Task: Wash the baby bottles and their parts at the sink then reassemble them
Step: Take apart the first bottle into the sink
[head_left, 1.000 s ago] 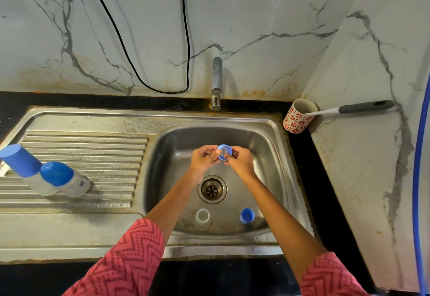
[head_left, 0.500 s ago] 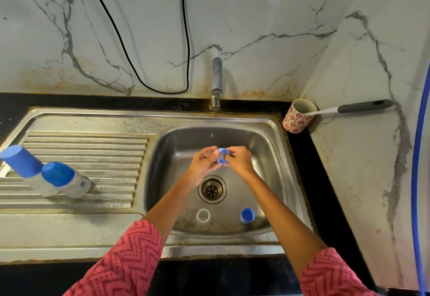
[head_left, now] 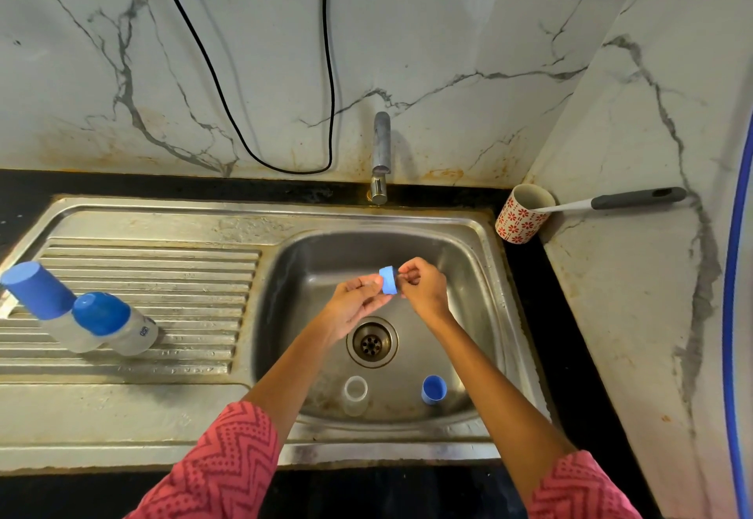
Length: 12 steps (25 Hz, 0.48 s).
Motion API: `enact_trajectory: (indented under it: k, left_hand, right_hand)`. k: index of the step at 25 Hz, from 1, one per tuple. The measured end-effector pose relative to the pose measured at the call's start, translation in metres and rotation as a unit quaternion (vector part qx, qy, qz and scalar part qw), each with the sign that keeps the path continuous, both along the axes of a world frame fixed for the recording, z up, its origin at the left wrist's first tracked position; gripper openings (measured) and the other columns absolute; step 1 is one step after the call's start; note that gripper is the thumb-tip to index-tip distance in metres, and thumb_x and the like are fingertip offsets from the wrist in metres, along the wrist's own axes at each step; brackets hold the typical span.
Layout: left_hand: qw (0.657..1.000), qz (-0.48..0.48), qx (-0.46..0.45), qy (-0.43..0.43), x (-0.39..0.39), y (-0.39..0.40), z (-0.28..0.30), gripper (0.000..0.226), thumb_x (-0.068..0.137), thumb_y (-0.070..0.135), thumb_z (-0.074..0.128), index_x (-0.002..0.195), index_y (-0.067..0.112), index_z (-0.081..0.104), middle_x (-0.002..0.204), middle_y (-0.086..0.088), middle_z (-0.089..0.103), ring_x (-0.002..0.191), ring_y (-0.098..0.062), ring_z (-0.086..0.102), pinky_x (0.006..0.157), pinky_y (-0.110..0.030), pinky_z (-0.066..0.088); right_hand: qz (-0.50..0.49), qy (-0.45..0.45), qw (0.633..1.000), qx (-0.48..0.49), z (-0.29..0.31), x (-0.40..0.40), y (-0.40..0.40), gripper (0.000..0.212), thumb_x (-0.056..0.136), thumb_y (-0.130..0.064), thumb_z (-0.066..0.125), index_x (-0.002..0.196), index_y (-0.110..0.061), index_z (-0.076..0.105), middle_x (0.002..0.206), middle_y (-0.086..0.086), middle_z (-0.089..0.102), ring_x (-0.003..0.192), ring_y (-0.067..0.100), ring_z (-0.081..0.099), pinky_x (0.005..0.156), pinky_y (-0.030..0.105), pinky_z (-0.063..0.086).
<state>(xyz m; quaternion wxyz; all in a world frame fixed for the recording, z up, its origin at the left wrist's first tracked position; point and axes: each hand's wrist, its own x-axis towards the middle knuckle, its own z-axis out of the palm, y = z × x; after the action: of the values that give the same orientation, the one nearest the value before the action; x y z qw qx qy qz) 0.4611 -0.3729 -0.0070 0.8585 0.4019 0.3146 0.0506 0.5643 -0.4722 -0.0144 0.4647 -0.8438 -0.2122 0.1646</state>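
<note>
Both hands [head_left: 391, 294] around blue ring [head_left: 389, 280].

Soft, even daylight falls from above onto the marble wall [head_left: 407, 49], brightest in a glare streak at the top right of the tap [head_left: 381, 143]. The tap throws a faint shadow to its right on the wall. The sink [head_left: 468, 241] basin is dimmer, with dull sheen on its far wall and on the drainboard [head_left: 142, 274] ribs left of the tap. The view is sharp at centre; wide-angle bending curves the sink rim and wall corner towards the edges.
</note>
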Motion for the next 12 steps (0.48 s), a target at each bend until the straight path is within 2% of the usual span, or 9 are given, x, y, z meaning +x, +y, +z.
enact_trajectory:
  k: [2,3,6,9,12]
  left_hand:
    - [0.999,0.031,0.02,0.002,0.0021,0.0009,-0.0022,0.021,0.092,0.004,0.054,0.112,0.0,0.056,0.12,-0.022,0.058,0.091,-0.02,0.065,0.083,-0.028,0.056]
    - [0.999,0.033,0.031,-0.001,0.0028,0.0015,-0.0026,0.028,0.09,0.003,0.056,0.117,0.001,0.053,0.12,-0.022,0.058,0.092,-0.021,0.065,0.082,-0.028,0.056]
    - [0.995,-0.018,0.103,-0.001,0.0037,0.0026,-0.0017,0.037,0.092,0.003,0.053,0.128,0.005,0.049,0.118,-0.019,0.06,0.097,-0.02,0.064,0.085,-0.027,0.053]
    - [0.99,-0.048,0.129,0.009,0.0034,0.0012,-0.002,0.033,0.097,0.009,0.046,0.129,0.001,0.049,0.116,-0.017,0.061,0.096,-0.018,0.064,0.091,-0.028,0.052]
    - [0.994,-0.044,0.093,0.029,0.0044,-0.0023,-0.0007,0.033,0.1,0.013,0.039,0.125,-0.006,0.048,0.107,-0.014,0.063,0.097,-0.019,0.062,0.096,-0.033,0.046]
  right_hand:
    - [0.01,0.003,1.0,0.027,0.0025,-0.0024,-0.0011,0.007,0.088,-0.006,0.06,0.088,-0.002,0.065,0.075,0.004,0.062,0.069,0.015,0.057,0.063,0.027,0.051]
    - [0.028,0.018,0.999,0.031,0.0043,-0.0042,-0.0011,0.016,0.091,-0.013,0.058,0.087,0.0,0.066,0.073,0.005,0.06,0.067,0.014,0.055,0.059,0.024,0.048]
    - [0.079,0.112,0.99,0.029,0.007,-0.0074,-0.002,0.027,0.094,-0.024,0.056,0.095,0.0,0.069,0.08,0.01,0.062,0.069,0.013,0.057,0.057,0.02,0.049]
    - [0.112,0.182,0.976,0.031,0.0084,-0.0042,-0.0059,0.021,0.095,-0.015,0.055,0.106,-0.002,0.066,0.084,0.006,0.063,0.07,0.009,0.057,0.061,0.017,0.05]
    - [0.155,0.162,0.974,0.017,0.0078,-0.001,-0.008,0.023,0.09,-0.007,0.061,0.111,0.0,0.065,0.086,0.007,0.066,0.069,0.009,0.06,0.061,0.014,0.052]
